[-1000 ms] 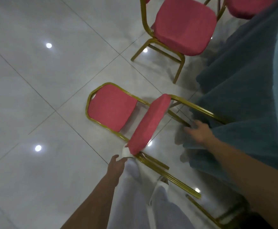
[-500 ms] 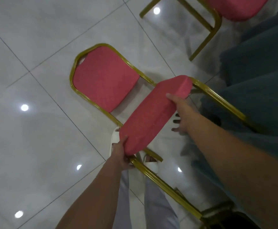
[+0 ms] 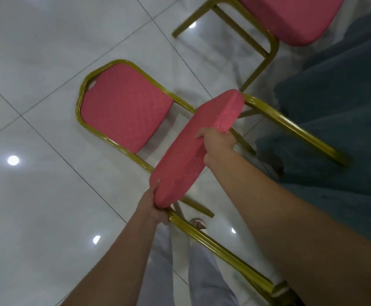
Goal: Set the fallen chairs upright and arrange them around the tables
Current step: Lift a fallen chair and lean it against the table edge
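Lying on its back on the white tiled floor (image 3: 36,62), just beside the worktop's dark teal cloth (image 3: 334,118), the fallen chair (image 3: 125,111) has not yet been raised: its backrest is flat on the tiles, and one leg is pushed against the cloth. Within the last second its red seat (image 3: 193,146) has been taken at both sides: the near corner is clasped by the left grip (image 3: 152,206), the far edge by the right grip (image 3: 218,140). Lifting is judged ready to begin. The swing may be hindered by the cloth, the upright chair (image 3: 290,16) nearby, and the person's foot (image 3: 199,224) under the frame.
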Action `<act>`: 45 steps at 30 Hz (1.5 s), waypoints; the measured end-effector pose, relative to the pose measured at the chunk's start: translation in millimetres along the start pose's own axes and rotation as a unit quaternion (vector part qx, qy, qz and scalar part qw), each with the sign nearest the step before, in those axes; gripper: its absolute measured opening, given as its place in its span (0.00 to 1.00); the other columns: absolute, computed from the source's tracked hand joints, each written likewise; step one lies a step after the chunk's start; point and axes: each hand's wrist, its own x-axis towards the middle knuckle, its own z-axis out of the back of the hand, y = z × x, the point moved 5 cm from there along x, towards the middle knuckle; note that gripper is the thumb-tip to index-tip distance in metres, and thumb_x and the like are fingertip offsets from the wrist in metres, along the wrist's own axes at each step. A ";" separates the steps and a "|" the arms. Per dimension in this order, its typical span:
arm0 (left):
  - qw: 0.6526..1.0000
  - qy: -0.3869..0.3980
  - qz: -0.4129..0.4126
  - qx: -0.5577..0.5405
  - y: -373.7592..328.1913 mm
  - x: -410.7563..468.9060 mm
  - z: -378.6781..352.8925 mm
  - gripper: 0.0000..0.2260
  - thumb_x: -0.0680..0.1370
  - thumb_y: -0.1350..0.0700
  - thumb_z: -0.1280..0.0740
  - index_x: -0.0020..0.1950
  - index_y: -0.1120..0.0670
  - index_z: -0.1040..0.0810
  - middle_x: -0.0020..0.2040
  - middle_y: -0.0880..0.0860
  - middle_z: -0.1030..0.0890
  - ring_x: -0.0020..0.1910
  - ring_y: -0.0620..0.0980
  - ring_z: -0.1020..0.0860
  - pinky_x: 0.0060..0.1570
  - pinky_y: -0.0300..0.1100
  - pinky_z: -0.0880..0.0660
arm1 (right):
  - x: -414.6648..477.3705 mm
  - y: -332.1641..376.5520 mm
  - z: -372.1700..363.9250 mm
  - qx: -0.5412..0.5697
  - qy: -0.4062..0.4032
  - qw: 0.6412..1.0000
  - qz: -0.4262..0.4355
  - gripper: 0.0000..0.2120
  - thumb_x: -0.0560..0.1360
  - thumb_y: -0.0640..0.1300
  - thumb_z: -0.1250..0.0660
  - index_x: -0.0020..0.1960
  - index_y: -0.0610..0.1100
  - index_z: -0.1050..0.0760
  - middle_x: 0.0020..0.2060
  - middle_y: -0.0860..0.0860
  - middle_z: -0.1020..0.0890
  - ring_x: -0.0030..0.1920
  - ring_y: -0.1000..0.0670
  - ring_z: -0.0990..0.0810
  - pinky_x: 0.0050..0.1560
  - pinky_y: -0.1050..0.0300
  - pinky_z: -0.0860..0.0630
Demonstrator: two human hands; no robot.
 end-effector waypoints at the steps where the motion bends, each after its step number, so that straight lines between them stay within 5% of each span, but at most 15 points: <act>1: 1.000 0.007 -0.007 -0.008 -12.5 -7.0 -1.1 0.15 0.72 0.48 0.26 0.55 0.53 0.21 0.33 0.54 0.19 0.37 0.53 0.23 0.39 0.47 0.23 | -8.9 11.6 -14.0 -0.003 0.008 1.000 0.014 0.23 0.60 0.31 0.29 0.54 0.40 0.24 0.41 0.45 0.19 0.39 0.45 0.19 0.39 0.51 0.19; 4: 0.998 0.034 -0.043 -0.017 -48.8 -39.7 -8.0 0.15 0.73 0.50 0.26 0.56 0.53 0.21 0.39 0.54 0.20 0.37 0.52 0.24 0.55 0.48 0.23 | -36.1 48.6 -44.4 0.004 0.039 0.998 0.049 0.24 0.61 0.32 0.28 0.57 0.40 0.24 0.42 0.46 0.19 0.39 0.45 0.19 0.36 0.54 0.20; 8: 0.992 0.022 -0.118 -0.041 -93.2 -113.1 -24.4 0.11 0.72 0.50 0.26 0.48 0.53 0.23 0.35 0.52 0.22 0.35 0.51 0.25 0.34 0.45 0.30 | -71.6 109.6 -64.3 0.066 0.100 0.990 0.077 0.23 0.58 0.29 0.29 0.53 0.38 0.22 0.36 0.45 0.16 0.32 0.46 0.17 0.30 0.54 0.22; 11: 0.971 0.036 -0.215 -0.098 -114.3 -167.1 -33.8 0.13 0.70 0.54 0.23 0.50 0.54 0.22 0.42 0.53 0.16 0.40 0.53 0.17 0.33 0.45 0.23 | -94.9 149.1 -62.9 0.127 0.164 0.974 0.090 0.23 0.57 0.29 0.29 0.52 0.38 0.21 0.33 0.46 0.16 0.31 0.45 0.17 0.32 0.50 0.20; 16: 0.920 0.064 -0.376 -0.090 -97.3 -185.0 -42.4 0.26 0.71 0.50 0.23 0.66 0.52 0.27 0.56 0.52 0.16 0.52 0.54 0.16 0.49 0.54 0.18 | -72.1 141.9 -29.7 0.153 0.244 0.954 0.081 0.19 0.64 0.33 0.30 0.55 0.40 0.21 0.45 0.44 0.16 0.44 0.44 0.17 0.48 0.47 0.18; 18: 0.910 0.067 -0.407 -0.030 -79.8 -166.9 -44.4 0.31 0.73 0.48 0.25 0.72 0.48 0.35 0.63 0.50 0.22 0.59 0.53 0.21 0.59 0.56 0.22 | -43.3 116.7 -8.1 0.136 0.246 0.958 0.057 0.17 0.68 0.34 0.32 0.56 0.41 0.22 0.45 0.46 0.16 0.42 0.46 0.16 0.45 0.52 0.18; 21: 0.914 0.081 -0.392 0.067 -49.0 -123.1 -46.0 0.37 0.73 0.49 0.26 0.76 0.45 0.43 0.69 0.49 0.28 0.65 0.53 0.27 0.65 0.58 0.28 | 3.7 75.3 31.8 0.104 0.200 0.974 0.014 0.13 0.70 0.32 0.36 0.52 0.43 0.23 0.43 0.47 0.17 0.39 0.49 0.17 0.37 0.56 0.19; 25: 0.930 0.094 -0.302 0.187 2.9 -75.7 -59.9 0.39 0.76 0.54 0.28 0.77 0.42 0.50 0.73 0.49 0.34 0.68 0.52 0.32 0.70 0.59 0.36 | 48.3 55.5 100.9 0.087 0.090 0.991 0.048 0.29 0.67 0.30 0.31 0.66 0.44 0.27 0.56 0.45 0.19 0.52 0.44 0.19 0.50 0.46 0.19; 27: 0.933 0.087 -0.249 0.247 31.5 -65.9 -67.0 0.39 0.77 0.54 0.29 0.78 0.40 0.52 0.73 0.49 0.34 0.68 0.53 0.33 0.66 0.55 0.36 | 52.1 56.0 134.2 0.062 0.021 0.994 0.091 0.29 0.69 0.30 0.29 0.68 0.46 0.28 0.55 0.47 0.18 0.47 0.47 0.18 0.47 0.51 0.19; 30: 0.897 0.100 -0.227 0.366 69.5 -74.1 -79.7 0.38 0.76 0.55 0.30 0.78 0.40 0.49 0.67 0.45 0.29 0.67 0.50 0.31 0.63 0.51 0.35 | 43.9 57.8 175.8 0.026 0.004 0.989 0.146 0.23 0.72 0.28 0.30 0.63 0.44 0.25 0.45 0.53 0.16 0.36 0.57 0.19 0.33 0.65 0.23; 33: 0.835 0.130 -0.257 0.469 109.2 -108.2 -99.1 0.30 0.77 0.59 0.32 0.77 0.45 0.38 0.63 0.45 0.24 0.60 0.44 0.27 0.58 0.43 0.34 | 13.6 46.8 210.8 -0.055 0.060 0.987 0.137 0.23 0.74 0.31 0.30 0.67 0.41 0.27 0.55 0.45 0.19 0.48 0.50 0.20 0.48 0.57 0.22; 36: 0.793 0.129 -0.295 0.517 143.3 -159.9 -110.2 0.19 0.76 0.56 0.32 0.66 0.45 0.25 0.57 0.47 0.20 0.58 0.48 0.26 0.56 0.45 0.31 | -33.4 21.5 256.6 -0.063 0.060 0.990 0.113 0.21 0.74 0.30 0.31 0.67 0.36 0.27 0.61 0.39 0.22 0.54 0.48 0.24 0.59 0.54 0.26; 38: 0.799 0.121 -0.297 0.508 159.3 -191.1 -109.3 0.17 0.79 0.60 0.35 0.67 0.47 0.27 0.54 0.49 0.21 0.55 0.49 0.25 0.56 0.45 0.30 | -68.5 2.7 292.3 -0.058 0.044 0.993 0.096 0.19 0.75 0.31 0.33 0.65 0.36 0.25 0.61 0.40 0.21 0.53 0.49 0.24 0.53 0.58 0.29; 41: 0.783 0.086 -0.317 0.529 177.9 -235.1 -93.6 0.18 0.80 0.61 0.37 0.68 0.50 0.29 0.62 0.55 0.24 0.62 0.54 0.27 0.65 0.52 0.30 | -112.5 -27.9 343.8 -0.072 0.050 0.993 0.083 0.17 0.76 0.37 0.33 0.65 0.39 0.24 0.60 0.44 0.20 0.53 0.49 0.23 0.50 0.59 0.29; 45: 0.742 0.061 -0.347 0.570 206.9 -274.8 -78.4 0.14 0.79 0.59 0.37 0.64 0.48 0.26 0.64 0.56 0.26 0.65 0.56 0.30 0.50 0.45 0.29 | -152.8 -53.4 406.3 -0.065 0.066 0.991 0.100 0.21 0.75 0.42 0.32 0.67 0.43 0.26 0.63 0.45 0.22 0.62 0.45 0.23 0.64 0.48 0.27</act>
